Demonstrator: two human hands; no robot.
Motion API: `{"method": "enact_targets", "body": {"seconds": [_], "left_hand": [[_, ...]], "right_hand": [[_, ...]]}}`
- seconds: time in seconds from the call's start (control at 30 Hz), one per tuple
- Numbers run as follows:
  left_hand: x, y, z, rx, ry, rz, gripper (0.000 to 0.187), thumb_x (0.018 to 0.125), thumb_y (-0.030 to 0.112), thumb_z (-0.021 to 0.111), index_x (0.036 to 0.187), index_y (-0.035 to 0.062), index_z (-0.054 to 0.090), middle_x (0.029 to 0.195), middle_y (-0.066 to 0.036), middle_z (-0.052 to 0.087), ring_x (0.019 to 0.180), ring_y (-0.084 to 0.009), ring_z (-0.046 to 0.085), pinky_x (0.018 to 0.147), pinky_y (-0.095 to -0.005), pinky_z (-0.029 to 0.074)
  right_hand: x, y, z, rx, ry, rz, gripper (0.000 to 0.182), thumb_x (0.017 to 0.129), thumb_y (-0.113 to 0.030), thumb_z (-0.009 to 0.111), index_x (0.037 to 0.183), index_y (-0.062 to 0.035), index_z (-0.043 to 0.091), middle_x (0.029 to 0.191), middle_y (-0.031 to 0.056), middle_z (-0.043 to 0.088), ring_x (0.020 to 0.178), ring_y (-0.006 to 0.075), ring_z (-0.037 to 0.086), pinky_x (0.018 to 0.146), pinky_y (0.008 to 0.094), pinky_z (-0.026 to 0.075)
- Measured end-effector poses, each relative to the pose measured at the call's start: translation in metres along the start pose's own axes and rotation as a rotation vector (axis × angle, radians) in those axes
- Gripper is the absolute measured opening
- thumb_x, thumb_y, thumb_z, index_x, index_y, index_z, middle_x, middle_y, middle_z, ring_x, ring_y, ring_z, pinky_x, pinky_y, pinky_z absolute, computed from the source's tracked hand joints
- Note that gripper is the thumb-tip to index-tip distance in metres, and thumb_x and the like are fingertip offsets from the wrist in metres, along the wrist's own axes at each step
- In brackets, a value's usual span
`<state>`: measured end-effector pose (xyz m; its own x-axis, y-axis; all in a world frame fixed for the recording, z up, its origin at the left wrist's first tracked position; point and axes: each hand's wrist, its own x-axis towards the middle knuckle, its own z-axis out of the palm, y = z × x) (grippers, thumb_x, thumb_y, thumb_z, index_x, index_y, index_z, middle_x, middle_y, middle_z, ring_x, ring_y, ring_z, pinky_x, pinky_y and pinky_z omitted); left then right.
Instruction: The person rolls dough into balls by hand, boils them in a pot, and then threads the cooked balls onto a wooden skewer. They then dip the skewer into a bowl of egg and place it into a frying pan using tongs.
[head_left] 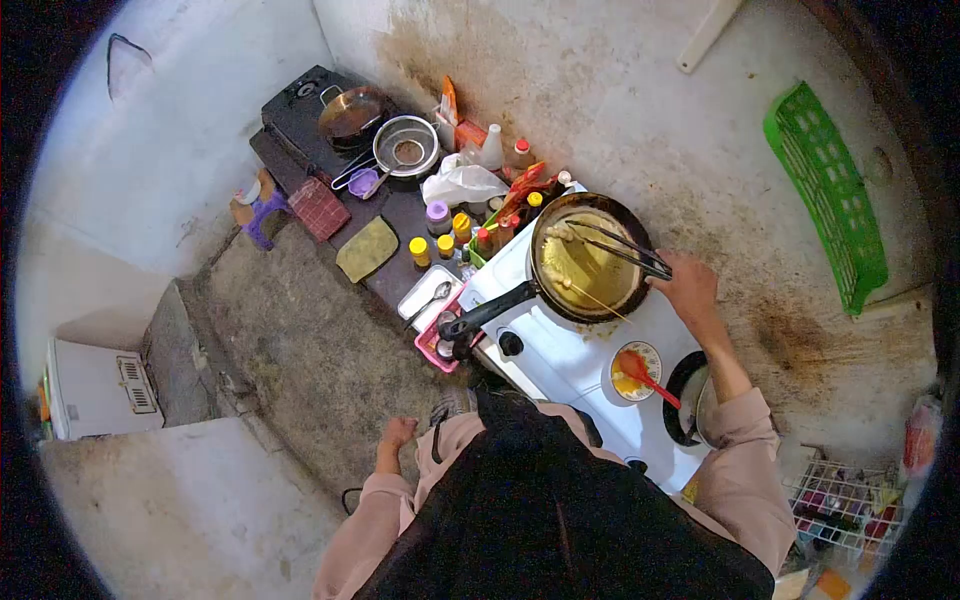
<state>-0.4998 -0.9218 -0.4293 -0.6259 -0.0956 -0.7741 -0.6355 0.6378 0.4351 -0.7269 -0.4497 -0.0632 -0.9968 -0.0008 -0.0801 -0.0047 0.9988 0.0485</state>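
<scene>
A dark frying pan (541,262) with yellow oil sits on the white stove (560,365), its black handle pointing toward the lower left. My right hand (690,290) is closed around dark tongs (625,254), which reach over the pan with their tips near small pale pieces of food at the upper left inside. A thin skewer (598,300) lies in the oil with a pale piece on its end. My left hand (400,430) hangs low beside my body, fingers curled, with nothing visible in it. Near my right forearm stands a patterned bowl (655,358) of orange liquid with a red spoon (655,384).
Left of the stove, the dark counter holds several capped jars (419,248), a white tray (422,290) with a spoon, a pink basket (428,345), a green cloth (367,250) and a strainer (430,135). A green rack (835,200) hangs on the right wall. A wire basket (845,500) is lower right.
</scene>
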Motion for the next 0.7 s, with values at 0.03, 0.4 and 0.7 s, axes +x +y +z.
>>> {"method": "enact_targets", "body": {"seconds": [0.03,0.4,0.7], "left_hand": [[-0.002,0.004,-0.002,0.048,0.000,-0.010,0.039,0.075,0.040,0.052,0.066,0.0037,0.064,0.069,-0.015,0.062,0.071,-0.0299,0.061,0.068,-0.0379,0.045],[-0.005,0.005,-0.003,0.100,0.029,-0.043,0.033,0.071,0.038,0.054,0.068,0.0067,0.064,0.071,-0.014,0.063,0.071,-0.0285,0.060,0.068,-0.0374,0.045],[0.013,-0.012,0.005,0.096,0.009,-0.065,0.035,0.070,0.040,0.056,0.074,0.0064,0.065,0.077,-0.016,0.063,0.077,-0.0297,0.060,0.071,-0.0378,0.045]], "right_hand": [[0.002,0.000,0.000,-0.019,0.005,-0.014,0.049,0.068,-0.032,0.066,0.110,-0.0120,0.054,0.094,0.0110,0.057,0.085,0.0290,0.057,0.073,0.0426,0.045],[-0.016,-0.001,0.018,-0.102,0.071,-0.112,0.051,0.066,-0.036,0.067,0.110,-0.0140,0.054,0.087,0.0098,0.057,0.079,0.0270,0.059,0.065,0.0391,0.048],[-0.016,0.009,0.006,0.274,-0.146,0.026,0.043,0.066,-0.043,0.068,0.098,-0.0136,0.063,0.066,0.0084,0.059,0.059,0.0201,0.058,0.055,0.0318,0.047]]}}
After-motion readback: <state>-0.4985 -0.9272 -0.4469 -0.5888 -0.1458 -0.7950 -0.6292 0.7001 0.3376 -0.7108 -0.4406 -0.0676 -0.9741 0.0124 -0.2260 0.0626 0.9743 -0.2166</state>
